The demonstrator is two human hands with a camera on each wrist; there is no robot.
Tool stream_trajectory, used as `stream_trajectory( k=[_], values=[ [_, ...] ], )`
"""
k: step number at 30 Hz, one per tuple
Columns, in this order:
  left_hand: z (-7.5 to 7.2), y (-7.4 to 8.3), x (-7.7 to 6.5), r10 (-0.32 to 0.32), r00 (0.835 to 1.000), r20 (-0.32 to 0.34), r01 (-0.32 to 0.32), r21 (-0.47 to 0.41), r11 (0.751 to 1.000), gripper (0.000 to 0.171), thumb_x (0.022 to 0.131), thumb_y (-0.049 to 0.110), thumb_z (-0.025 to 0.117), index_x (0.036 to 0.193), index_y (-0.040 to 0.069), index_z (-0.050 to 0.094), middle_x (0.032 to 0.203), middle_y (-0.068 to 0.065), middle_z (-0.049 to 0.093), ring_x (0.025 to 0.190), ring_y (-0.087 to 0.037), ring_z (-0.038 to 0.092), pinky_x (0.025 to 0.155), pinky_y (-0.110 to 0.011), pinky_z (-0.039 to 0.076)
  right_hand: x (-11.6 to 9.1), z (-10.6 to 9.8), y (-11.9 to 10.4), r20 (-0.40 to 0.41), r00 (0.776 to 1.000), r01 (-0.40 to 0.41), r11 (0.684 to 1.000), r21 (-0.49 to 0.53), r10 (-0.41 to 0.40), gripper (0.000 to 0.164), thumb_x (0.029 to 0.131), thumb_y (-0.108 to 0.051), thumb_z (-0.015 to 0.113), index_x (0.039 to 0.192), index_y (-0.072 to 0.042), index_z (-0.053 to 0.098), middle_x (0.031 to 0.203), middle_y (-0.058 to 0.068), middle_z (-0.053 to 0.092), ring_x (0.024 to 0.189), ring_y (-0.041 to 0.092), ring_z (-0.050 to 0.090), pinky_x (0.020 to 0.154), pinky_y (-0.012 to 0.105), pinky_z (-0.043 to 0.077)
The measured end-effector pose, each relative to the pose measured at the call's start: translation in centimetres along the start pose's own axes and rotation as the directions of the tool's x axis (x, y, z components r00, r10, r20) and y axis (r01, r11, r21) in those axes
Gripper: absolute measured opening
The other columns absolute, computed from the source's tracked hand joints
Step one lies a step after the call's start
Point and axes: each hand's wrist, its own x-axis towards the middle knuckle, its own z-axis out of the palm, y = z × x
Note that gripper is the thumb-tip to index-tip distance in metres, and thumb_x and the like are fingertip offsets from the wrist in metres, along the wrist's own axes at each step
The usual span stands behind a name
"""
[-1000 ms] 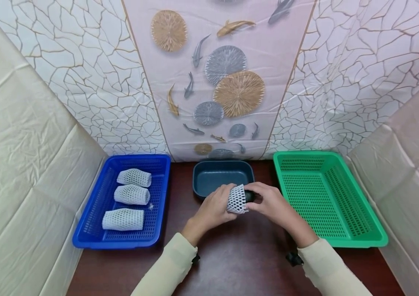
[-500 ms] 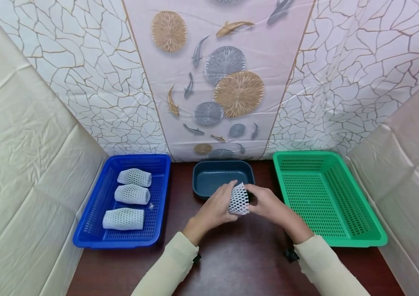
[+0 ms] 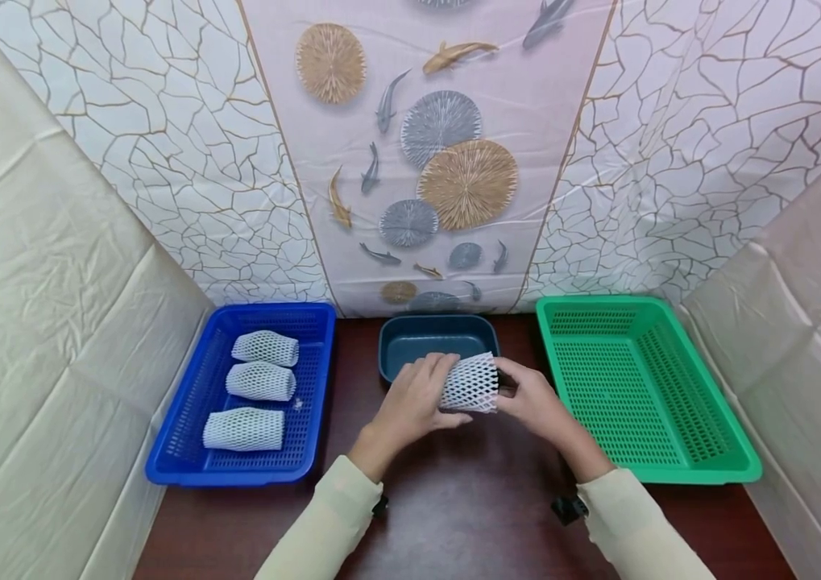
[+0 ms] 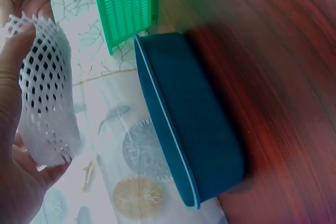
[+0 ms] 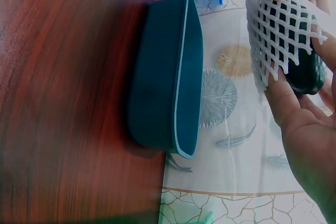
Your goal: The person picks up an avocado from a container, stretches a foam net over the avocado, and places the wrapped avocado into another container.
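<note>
A white foam net sleeve (image 3: 471,383) lies between my two hands, above the front of the dark blue basin. Inside it sits a dark green, glossy fruit (image 5: 305,74), whose rounded end shows past the mesh edge in the right wrist view; its exact kind is unclear. My left hand (image 3: 410,403) holds the sleeve's left part, with the thumb (image 4: 18,51) pressed on the mesh in the left wrist view. At the sleeve's open right edge, my right hand (image 3: 535,403) pinches the mesh rim, fingers around the fruit's end.
On the left, a blue basket (image 3: 236,475) holds three white net-sleeved pieces (image 3: 243,428). A green basket (image 3: 609,387) stands on the right. The dark blue basin (image 3: 413,348) is at the back centre of the brown table (image 3: 468,515), before a patterned cloth wall.
The sleeve has stretched to the right and covers more of the dark fruit. My left hand has shifted slightly left, its fingers more spread; my right hand has moved little.
</note>
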Motion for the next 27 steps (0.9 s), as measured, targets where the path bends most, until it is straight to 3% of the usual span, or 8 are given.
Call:
stream_trajectory(
  k=[7,17,27],
  values=[
    [0.2,-0.6,-0.6,0.006,1.0,-0.024,-0.008,-0.073,0.997,0.083,0.08,0.049,0.086,0.145,0.009,0.051,0.129,-0.009,0.065,0.112,-0.023,0.066,0.089,-0.041,0.055,0.1,0.0,0.0,-0.029,1.0,0.007,1.0,0.02,-0.006,0.051,0.088,0.013,0.063,0.138,0.004,0.058,0.134,0.021,0.061,0.111,0.026,0.063,0.087,0.026,0.059],
    [0.9,0.0,-0.5,0.029,0.999,-0.018,-0.031,-0.148,0.988,0.086,0.082,0.042,0.087,0.147,0.002,0.047,0.137,-0.013,0.06,0.121,-0.025,0.061,0.108,-0.039,0.05,0.3,1.6,0.1,-0.107,0.994,0.008,0.999,-0.036,-0.011,0.047,0.082,0.003,0.081,0.127,-0.002,0.068,0.123,0.017,0.072,0.106,0.02,0.066,0.085,0.023,0.056],
    [1.1,0.0,-0.6,0.003,1.0,0.015,-0.001,-0.162,0.987,0.096,0.079,0.036,0.091,0.152,0.0,0.039,0.139,-0.017,0.059,0.124,-0.027,0.06,0.11,-0.039,0.049,0.6,2.6,0.1,-0.11,0.994,0.005,0.999,-0.041,-0.009,0.047,0.08,-0.002,0.086,0.123,0.002,0.069,0.117,0.018,0.074,0.102,0.024,0.069,0.085,0.03,0.058]
  ],
)
